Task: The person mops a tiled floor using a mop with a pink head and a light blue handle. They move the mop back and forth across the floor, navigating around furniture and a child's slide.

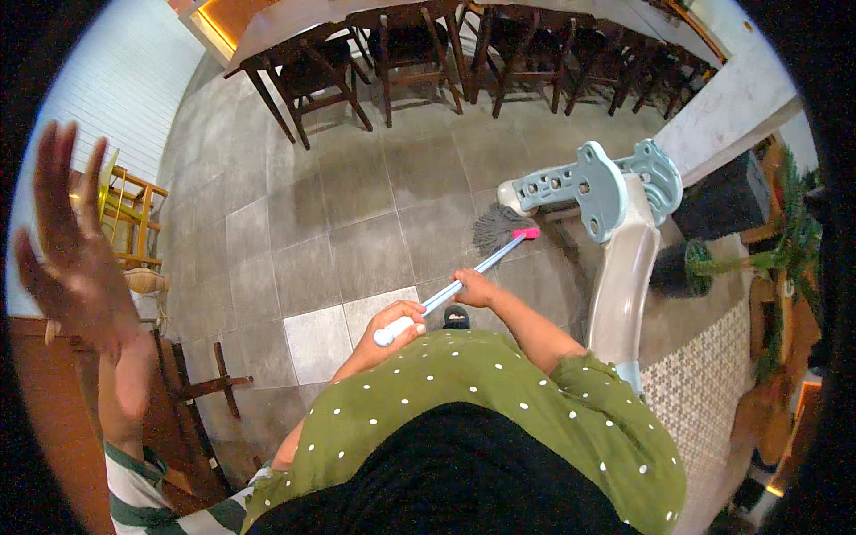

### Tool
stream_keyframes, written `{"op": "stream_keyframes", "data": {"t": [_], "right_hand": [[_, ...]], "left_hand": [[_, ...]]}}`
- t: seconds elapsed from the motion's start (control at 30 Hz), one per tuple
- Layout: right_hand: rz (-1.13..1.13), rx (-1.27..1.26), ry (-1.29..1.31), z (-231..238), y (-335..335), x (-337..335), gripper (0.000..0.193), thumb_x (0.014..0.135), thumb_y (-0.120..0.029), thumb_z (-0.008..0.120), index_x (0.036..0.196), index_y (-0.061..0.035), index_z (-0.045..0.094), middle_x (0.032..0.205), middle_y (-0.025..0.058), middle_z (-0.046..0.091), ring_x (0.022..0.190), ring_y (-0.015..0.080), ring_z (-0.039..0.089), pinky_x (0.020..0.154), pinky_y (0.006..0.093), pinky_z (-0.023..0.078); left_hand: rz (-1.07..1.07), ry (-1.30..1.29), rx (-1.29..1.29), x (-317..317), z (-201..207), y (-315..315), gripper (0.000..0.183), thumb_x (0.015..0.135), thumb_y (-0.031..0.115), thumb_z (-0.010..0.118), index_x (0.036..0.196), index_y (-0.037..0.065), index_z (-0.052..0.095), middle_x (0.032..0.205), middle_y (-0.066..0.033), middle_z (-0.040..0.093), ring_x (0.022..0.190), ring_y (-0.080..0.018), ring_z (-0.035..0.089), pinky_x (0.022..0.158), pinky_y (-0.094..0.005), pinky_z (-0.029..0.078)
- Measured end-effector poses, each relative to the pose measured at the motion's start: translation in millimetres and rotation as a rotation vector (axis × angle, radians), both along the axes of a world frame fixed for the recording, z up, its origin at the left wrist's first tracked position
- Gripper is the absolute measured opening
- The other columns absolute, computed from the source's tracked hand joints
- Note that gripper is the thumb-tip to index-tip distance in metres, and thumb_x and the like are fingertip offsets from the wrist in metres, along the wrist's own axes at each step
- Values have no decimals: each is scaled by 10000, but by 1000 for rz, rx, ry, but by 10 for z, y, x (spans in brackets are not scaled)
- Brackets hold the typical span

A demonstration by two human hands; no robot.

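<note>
Both of my hands are on a mop with a light blue handle. My left hand is wrapped round the handle near its white end. Further down the handle, my right hand grips it with the fingers closed. A pink socket joins the handle to the grey string mop head, which rests on the tiled floor. The strings lie beside the base of a child's plastic slide in beige and pale blue, and I cannot tell whether they touch it.
Dark wooden chairs line a long table at the far side. At left, another person's raised open hand comes in from a striped sleeve. Behind it stands a wooden high chair. Potted plants stand right of the slide.
</note>
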State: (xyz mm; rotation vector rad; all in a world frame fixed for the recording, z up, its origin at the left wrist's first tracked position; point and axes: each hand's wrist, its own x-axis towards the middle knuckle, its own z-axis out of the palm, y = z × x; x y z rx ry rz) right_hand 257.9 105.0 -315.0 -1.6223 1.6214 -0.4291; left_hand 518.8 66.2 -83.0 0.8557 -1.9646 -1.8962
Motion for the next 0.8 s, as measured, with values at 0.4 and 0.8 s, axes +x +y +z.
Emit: {"op": "stream_keyframes", "data": {"t": [0.4, 0.8], "right_hand": [[175, 14, 63, -17, -37, -119, 413, 748, -283, 762, 1048, -63, 583, 1100, 198, 597, 1096, 388, 546, 943, 467, 446], [-47, 434, 137, -393, 396, -610, 693, 785, -306, 745, 1397, -112, 486, 1390, 197, 519, 1256, 357, 525, 1100, 407, 375]], "left_hand": [[153, 17, 47, -6, -109, 189, 150, 897, 158, 674, 984, 56, 608, 1168, -77, 609, 1067, -152, 553, 919, -307, 418], [285, 40, 93, 177, -169, 381, 165, 912, 181, 676, 1000, 55, 614, 1183, -96, 618, 1099, -165, 562, 956, -332, 423]]}}
